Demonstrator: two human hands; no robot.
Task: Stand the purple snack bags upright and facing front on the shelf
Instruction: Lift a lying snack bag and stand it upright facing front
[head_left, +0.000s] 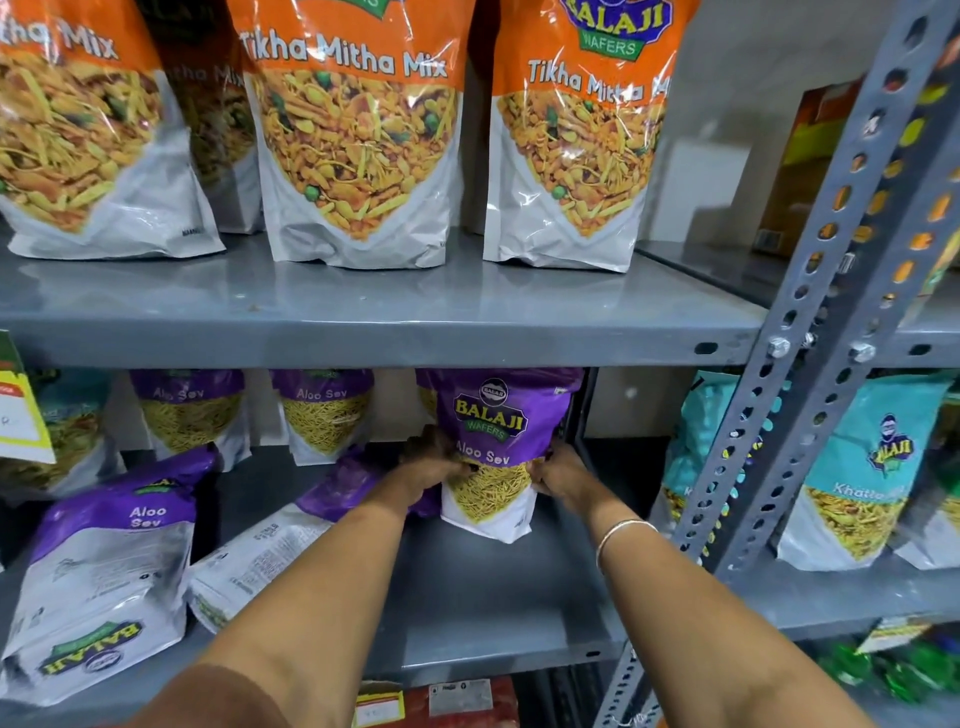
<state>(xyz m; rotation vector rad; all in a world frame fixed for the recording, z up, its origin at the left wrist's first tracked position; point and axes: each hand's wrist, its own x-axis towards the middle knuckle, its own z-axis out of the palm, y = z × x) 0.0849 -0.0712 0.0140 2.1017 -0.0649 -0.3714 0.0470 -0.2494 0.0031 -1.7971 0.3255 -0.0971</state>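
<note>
A purple Aloo Sev bag (493, 447) stands upright at the right end of the lower grey shelf (493, 613), front label toward me. My left hand (434, 460) grips its left edge and my right hand (558, 473) grips its right edge. Two more purple bags (189, 410) (324, 410) stand upright at the back of the shelf. Another purple bag (104, 566) lies flat at the front left, back side up. A further purple bag (270, 545) lies flat in the middle, partly under my left arm.
Orange Tikha Mitha Mix bags (358, 135) line the upper shelf. A slotted grey upright (810, 332) stands just right of my hands. Teal snack bags (852, 478) fill the neighbouring bay. A yellow tag (21, 415) hangs at the left edge.
</note>
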